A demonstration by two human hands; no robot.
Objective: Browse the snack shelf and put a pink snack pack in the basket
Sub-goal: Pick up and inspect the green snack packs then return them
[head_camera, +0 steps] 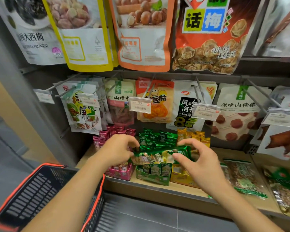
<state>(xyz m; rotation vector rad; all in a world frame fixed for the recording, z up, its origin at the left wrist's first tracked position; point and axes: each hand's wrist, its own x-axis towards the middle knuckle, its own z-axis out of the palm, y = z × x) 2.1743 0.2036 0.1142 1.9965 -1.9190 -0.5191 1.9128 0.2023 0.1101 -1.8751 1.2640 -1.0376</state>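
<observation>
Basket (32,193): black slotted plastic w/ orange rim, bottom left, under left forearm, just off shelf front.
Left hand (119,148): fingers curled, pinching left end of green pack (159,154).
Right hand (197,161): thumb + fingertips clamped on the pack's right end.
Green pack: long, glossy crinkled foil, held roughly level betw. both hands, above green box (153,174).
Pink packs (110,133): small shiny foil pillows, heaped in pink box (120,171) on shelf, just behind left hand.
Boxes: open card trays, pink / green / yellow box (179,177) side by side, touching.
Shelf (174,188): pale wood-look board, grey front lip.
Peg row (238,113): flat printed pouches on thin wire hooks, clear price tags (140,105) in front.
</observation>
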